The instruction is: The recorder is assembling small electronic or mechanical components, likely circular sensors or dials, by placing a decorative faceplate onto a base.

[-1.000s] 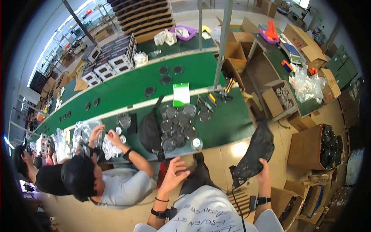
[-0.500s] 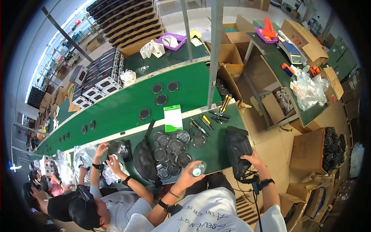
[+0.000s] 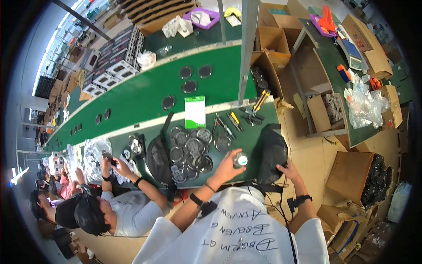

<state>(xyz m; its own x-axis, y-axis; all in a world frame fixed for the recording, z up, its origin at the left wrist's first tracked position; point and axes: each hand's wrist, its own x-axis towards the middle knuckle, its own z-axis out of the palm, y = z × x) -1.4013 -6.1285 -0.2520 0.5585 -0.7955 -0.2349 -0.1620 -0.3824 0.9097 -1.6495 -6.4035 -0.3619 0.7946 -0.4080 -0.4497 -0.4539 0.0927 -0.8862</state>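
Observation:
My left hand point(image 3: 226, 170) is closed around a small, clear, round container point(image 3: 240, 159) with a white and green spot on its top, held over the near edge of the bench. At the bench's right end, my right hand point(image 3: 289, 171) grips the near right side of a soft black bag point(image 3: 271, 152); its fingers are partly hidden by the bag. To the left of my left hand lies a pile of round, dark disc-shaped parts point(image 3: 193, 147) with clear rims. Another such disc point(image 3: 222, 142) lies beside the pile.
Pliers point(image 3: 225, 127), yellow-handled cutters point(image 3: 261, 100) and a green-white card point(image 3: 194, 112) lie behind the discs. A second black bag point(image 3: 157, 159) separates me from a co-worker point(image 3: 132, 207) at left. A green conveyor belt point(image 3: 145, 90) and metal post point(image 3: 247, 57) stand beyond; cartons point(image 3: 347, 176) are at right.
My left hand has moved forward and right with the clear container, nearer the black bag. My right hand stays at the bag. The whole view has shifted, and the co-worker's hands have moved.

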